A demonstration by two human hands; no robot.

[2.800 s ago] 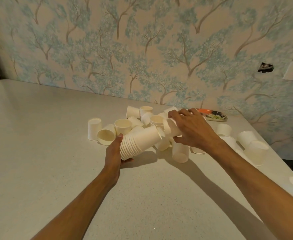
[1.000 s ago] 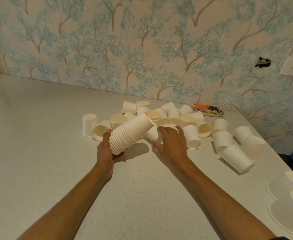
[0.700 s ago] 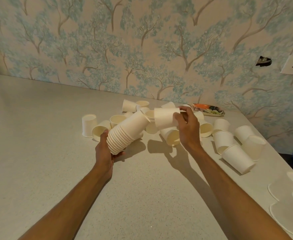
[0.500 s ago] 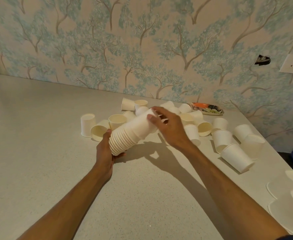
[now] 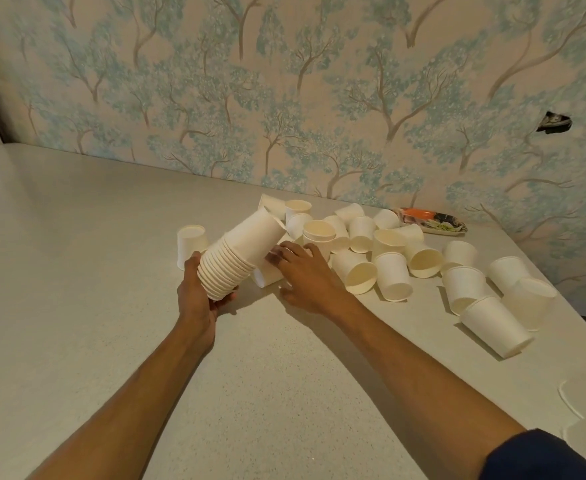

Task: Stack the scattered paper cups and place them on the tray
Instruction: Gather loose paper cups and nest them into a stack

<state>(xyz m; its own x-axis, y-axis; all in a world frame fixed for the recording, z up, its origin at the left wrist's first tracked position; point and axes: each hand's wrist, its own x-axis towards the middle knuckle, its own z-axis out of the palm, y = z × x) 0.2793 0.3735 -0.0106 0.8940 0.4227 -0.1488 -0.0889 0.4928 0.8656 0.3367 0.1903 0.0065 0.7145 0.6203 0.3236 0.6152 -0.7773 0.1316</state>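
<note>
My left hand (image 5: 194, 299) grips the rim end of a tilted stack of white paper cups (image 5: 246, 251), held just above the pale table (image 5: 77, 254). My right hand (image 5: 305, 278) lies palm down to the right of the stack, fingers and thumb closed around a loose cup (image 5: 265, 277) lying on its side under the stack. Several more scattered cups (image 5: 393, 275) lie or stand behind and to the right of it. One cup (image 5: 191, 240) stands upside down behind my left hand. A small patterned tray (image 5: 433, 223) sits by the wall at the back right.
Larger white cups (image 5: 496, 323) lie near the table's right edge. White discs (image 5: 568, 403) show at the lower right. The tree-patterned wall (image 5: 319, 98) runs along the table's far side.
My right hand has left the top of the stack, dropped to the table and closed on a lying cup. The stack in my left hand has tilted a little more upright.
</note>
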